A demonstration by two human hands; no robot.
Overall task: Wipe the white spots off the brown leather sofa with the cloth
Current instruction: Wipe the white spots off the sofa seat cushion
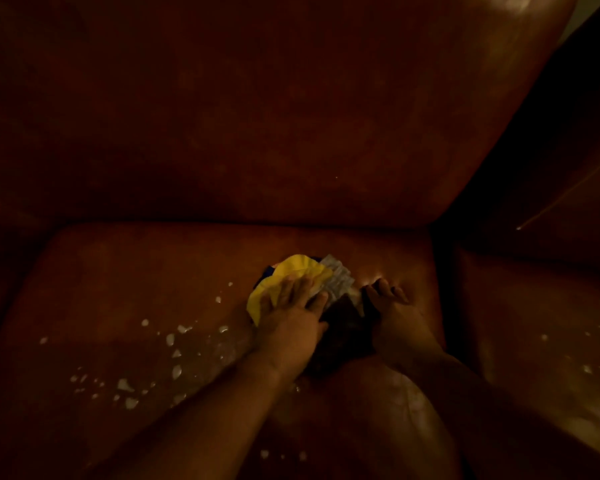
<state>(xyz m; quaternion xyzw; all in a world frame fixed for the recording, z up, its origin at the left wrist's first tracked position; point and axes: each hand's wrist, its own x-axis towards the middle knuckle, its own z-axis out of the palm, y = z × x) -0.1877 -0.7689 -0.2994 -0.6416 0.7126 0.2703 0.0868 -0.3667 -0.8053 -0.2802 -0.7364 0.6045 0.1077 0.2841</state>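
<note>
Our cloth (298,275) sits mid-seat on the sofa (291,133). Our left grip (291,313) lies flat on it, fingers straight. Our right grip (395,313), at 3 o'clock, curls; we cannot tell if it holds. Spots (174,341) lie at 8 o'clock. A bunched cloth may smear them wider.

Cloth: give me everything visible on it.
The cloth is a crumpled bundle: yellow part, pale grey patterned part, dark part nearest the person. It lies on the sofa seat, right of the white spots. The left hand presses flat on the yellow; the right hand touches the dark edge, grip unclear.
</note>
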